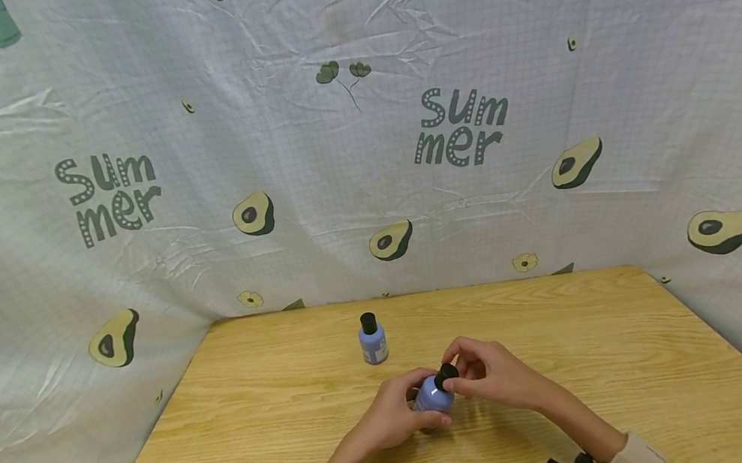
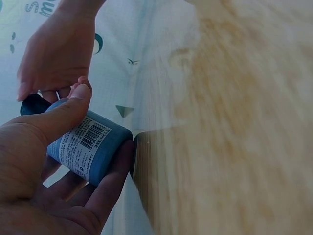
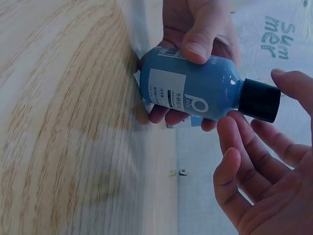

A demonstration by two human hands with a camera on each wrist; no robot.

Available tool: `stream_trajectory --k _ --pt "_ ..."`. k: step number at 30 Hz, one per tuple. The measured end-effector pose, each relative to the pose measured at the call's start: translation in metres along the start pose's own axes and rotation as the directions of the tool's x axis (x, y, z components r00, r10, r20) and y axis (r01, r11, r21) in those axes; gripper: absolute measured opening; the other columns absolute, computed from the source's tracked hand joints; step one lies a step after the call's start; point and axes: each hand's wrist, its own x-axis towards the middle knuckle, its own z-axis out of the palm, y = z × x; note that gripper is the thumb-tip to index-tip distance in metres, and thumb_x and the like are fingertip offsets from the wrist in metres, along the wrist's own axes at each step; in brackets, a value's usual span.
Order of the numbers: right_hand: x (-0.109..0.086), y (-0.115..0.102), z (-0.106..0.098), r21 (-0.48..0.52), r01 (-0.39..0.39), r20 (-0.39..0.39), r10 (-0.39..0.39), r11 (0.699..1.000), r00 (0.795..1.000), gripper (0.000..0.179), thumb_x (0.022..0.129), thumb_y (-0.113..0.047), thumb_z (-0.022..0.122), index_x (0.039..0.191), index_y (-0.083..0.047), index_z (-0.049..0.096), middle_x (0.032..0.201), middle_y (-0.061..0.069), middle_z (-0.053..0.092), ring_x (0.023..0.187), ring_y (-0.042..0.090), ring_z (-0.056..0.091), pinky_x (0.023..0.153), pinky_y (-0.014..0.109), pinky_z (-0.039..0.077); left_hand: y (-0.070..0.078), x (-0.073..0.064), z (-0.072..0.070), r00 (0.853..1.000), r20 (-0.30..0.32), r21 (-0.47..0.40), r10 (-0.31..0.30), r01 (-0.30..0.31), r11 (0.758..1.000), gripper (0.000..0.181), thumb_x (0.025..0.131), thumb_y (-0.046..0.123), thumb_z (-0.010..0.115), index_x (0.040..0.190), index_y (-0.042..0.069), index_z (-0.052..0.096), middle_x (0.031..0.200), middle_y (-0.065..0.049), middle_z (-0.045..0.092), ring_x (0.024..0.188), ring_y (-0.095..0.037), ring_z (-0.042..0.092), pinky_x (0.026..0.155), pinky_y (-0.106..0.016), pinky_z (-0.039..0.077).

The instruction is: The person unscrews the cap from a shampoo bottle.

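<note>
Just in front of an upright lavender, round-shouldered bottle with a black top, on the person's side, a second lavender, round-shouldered bottle is leaning, its black cylindrical cap pointing up and rightward. The left hand is gripping its body, and the right hand is pinching the cap between thumb and fingers. The left wrist view is showing a white barcode panel that the head view is hiding; the right wrist view is showing a white front label beside a large letter P. The head view alone is showing the upright bottle whole. Behind that bottle, the pale wooden table's far edge is meeting a white avocado-print cloth; to its left and right, wood is stretching toward the slanting side edges, leaving room sideways.
</note>
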Motion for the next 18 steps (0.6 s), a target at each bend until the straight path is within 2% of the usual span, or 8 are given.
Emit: stream_trajectory --k 7,18 --pt "-0.0016 -0.0014 0.0001 -0.007 -0.039 -0.008 0.039 0.999 0.999 0.013 0.1 -0.026 0.07 0.107 -0.016 0.064 0.085 0.001 0.065 0.068 0.035 0.065 0.06 0.027 0.055 0.0002 -0.0001 0.0004 1.0 0.0 0.001 0.01 -0.01 1.0 0.055 0.087 0.02 0.086 0.137 0.019 0.065 0.133 -0.002 0.069 0.111 -0.008 0.066 0.095 -0.025 0.054" --pt "-0.001 -0.0008 -0.0006 0.004 -0.006 0.009 0.006 1.0 1.0 0.019 0.101 -0.02 0.068 0.116 -0.009 0.064 0.084 0.007 0.066 0.067 0.034 0.065 0.06 0.027 0.054 0.0007 -0.0006 0.0003 1.0 -0.005 0.01 -0.004 0.004 1.0 0.055 0.087 0.022 0.086 0.137 0.019 0.065 0.131 -0.002 0.07 0.11 -0.01 0.067 0.093 -0.025 0.054"
